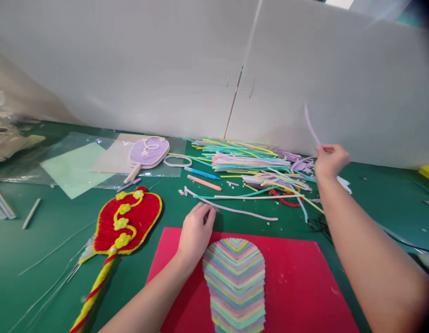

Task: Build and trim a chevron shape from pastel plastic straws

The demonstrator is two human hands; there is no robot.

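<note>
My right hand [332,159] is raised at the right, its thumb and fingers pinching a lilac pipe cleaner [311,124] that points up and curves leftward. On the near side of the pile, my left hand [196,231] rests at the back edge of a red board [294,282]. Its fingers are curled together beside another lilac pipe cleaner [245,212] lying on the table; whether they grip anything is hidden. A rounded panel of striped pastel chevrons [234,286] lies on the board, between my forearms.
Several loose pipe cleaners [249,162] are heaped at the back against a white partition [148,64]. At left lie a red and yellow fan [131,222], a lilac fan [149,151], a pale green sheet [77,169] and thin wires. Blue [202,173] and orange [203,182] sticks lie behind my left hand.
</note>
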